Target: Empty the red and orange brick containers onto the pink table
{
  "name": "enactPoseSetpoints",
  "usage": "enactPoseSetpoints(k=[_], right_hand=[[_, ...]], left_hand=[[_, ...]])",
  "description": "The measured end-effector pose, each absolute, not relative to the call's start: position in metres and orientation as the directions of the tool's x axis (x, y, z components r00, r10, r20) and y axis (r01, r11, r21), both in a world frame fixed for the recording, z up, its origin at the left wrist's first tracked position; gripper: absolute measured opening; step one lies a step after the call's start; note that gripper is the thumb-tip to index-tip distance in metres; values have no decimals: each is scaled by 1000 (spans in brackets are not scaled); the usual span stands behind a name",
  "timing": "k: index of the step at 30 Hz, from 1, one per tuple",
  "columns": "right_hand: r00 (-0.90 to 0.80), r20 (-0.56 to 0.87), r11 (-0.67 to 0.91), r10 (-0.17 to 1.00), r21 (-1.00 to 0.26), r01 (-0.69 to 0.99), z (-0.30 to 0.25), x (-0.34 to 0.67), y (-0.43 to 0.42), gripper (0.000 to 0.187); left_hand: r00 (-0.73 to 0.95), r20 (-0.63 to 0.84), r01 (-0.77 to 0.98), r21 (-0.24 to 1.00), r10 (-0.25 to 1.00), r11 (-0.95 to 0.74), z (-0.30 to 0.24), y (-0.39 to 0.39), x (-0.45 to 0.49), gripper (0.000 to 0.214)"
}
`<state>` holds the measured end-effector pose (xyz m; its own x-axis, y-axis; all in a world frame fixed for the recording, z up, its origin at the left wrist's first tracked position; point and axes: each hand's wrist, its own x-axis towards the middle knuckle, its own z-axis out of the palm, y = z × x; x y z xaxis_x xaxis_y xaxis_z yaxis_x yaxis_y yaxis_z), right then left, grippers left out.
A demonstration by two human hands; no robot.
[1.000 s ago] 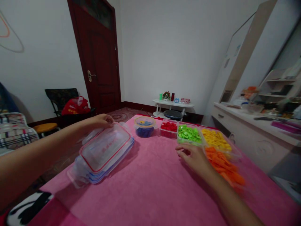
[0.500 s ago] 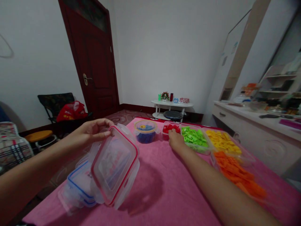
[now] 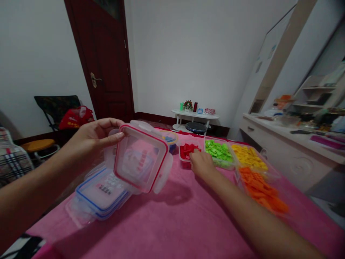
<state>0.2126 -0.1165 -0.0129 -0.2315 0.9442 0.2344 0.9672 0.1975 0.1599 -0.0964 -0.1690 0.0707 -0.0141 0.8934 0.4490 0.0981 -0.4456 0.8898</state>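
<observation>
My left hand (image 3: pixel 101 138) pinches the corner of a clear plastic lid (image 3: pixel 141 158) with a red seal, holding it tilted above the table. Below it lies a stack of lids with blue seals (image 3: pixel 104 190). My right hand (image 3: pixel 202 162) is closed on the near right rim of a small clear container (image 3: pixel 185 164) of red pieces (image 3: pixel 188 149). To its right stand containers of green pieces (image 3: pixel 219 150), yellow pieces (image 3: pixel 249 157) and orange pieces (image 3: pixel 261 190). A round container (image 3: pixel 172 138) with blue contents is partly hidden behind the held lid.
A pink cloth (image 3: pixel 167 223) covers the table. Beyond it stands a low white table (image 3: pixel 195 114) with small items. A white counter (image 3: pixel 285 126) runs along the right. At left are a yellow-topped stool (image 3: pixel 39 144) and a red bag (image 3: pixel 77 117) on a chair.
My right hand has drawn the red-piece container nearer, and a gap now separates it from the green one. My left hand has raised the lid and turned it flatter. The view has shifted slightly.
</observation>
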Motion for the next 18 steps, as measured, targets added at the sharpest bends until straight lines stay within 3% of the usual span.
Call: enactPoseSetpoints(k=[3,6,8,10,12,14,16,18], right_hand=[[-261,174,235,950,159,959,-5,208,-163,26],[-236,108,230,966,66,971,3,214,-197,21],[-222,171,240,960,-95,966,6,228,-206,22],[-148,263,247,953,-400,882,7,246,-205,27],[-31,262,227,965,-766,601,8,263,-199,35],[-7,143,142,990,-972,185,9,275,-194,51],[-31,54,49,998,-991,-128,6,280,-190,53],[30,12,20,999,-960,-280,-3,281,-185,37]], left_hand=[[-70,570,42,822,819,-568,81,-175,-80,25],[-127,699,-9,709,704,-706,91,-182,-55,25],[-168,782,-18,607,601,-795,93,-187,-36,24],[-202,847,28,506,491,-862,88,-193,-17,21],[-158,895,133,439,418,-889,74,-198,3,16],[35,930,226,349,366,-909,49,-199,19,9],[285,927,226,182,243,-957,18,-197,32,13],[467,870,188,80,161,-979,-11,-191,41,14]])
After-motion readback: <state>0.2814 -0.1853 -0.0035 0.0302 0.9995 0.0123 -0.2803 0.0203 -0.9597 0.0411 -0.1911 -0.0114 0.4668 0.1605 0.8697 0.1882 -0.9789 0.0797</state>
